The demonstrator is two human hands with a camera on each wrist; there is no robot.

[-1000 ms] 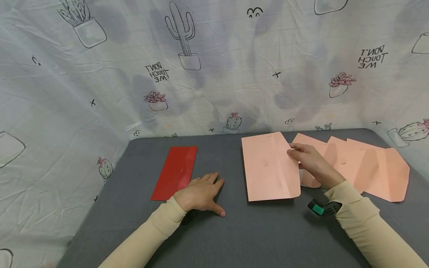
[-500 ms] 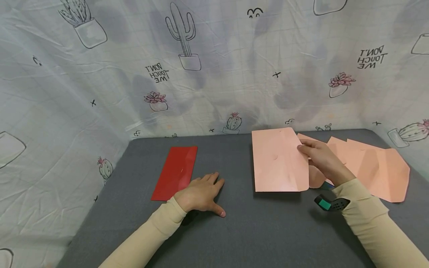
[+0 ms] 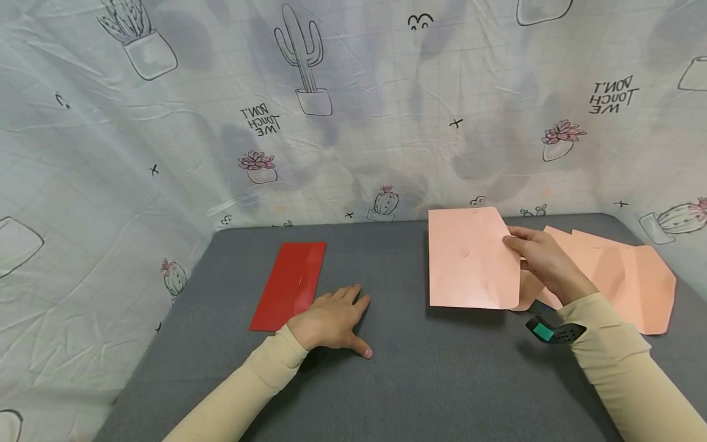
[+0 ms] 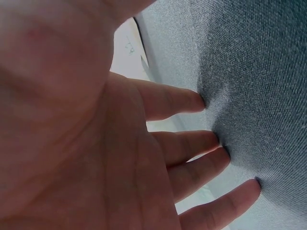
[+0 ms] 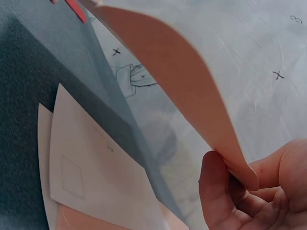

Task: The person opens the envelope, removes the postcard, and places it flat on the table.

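Note:
My right hand (image 3: 544,258) pinches a pink envelope (image 3: 472,258) by its right edge, thumb on the near face. It is held above the dark grey table, casting a shadow below. In the right wrist view the envelope (image 5: 177,81) bends in a curve away from the fingers. More pink envelopes (image 3: 626,276) lie overlapping at the right, partly hidden by the right hand and the held envelope. My left hand (image 3: 334,319) rests palm down with fingers spread, fingertips touching the cloth. Just beyond it lies a red envelope (image 3: 289,279), its near corner partly behind the hand.
A grey cloth-covered table (image 3: 409,380) spreads under both hands. Behind it and at the left hangs a pale curtain (image 3: 353,123) printed with cacti. A black band with a green patch (image 3: 544,332) sits at the right wrist.
My right hand has moved the pink envelope to the right and farther back, over the left part of the pink pile. The left hand and red envelope have stayed put.

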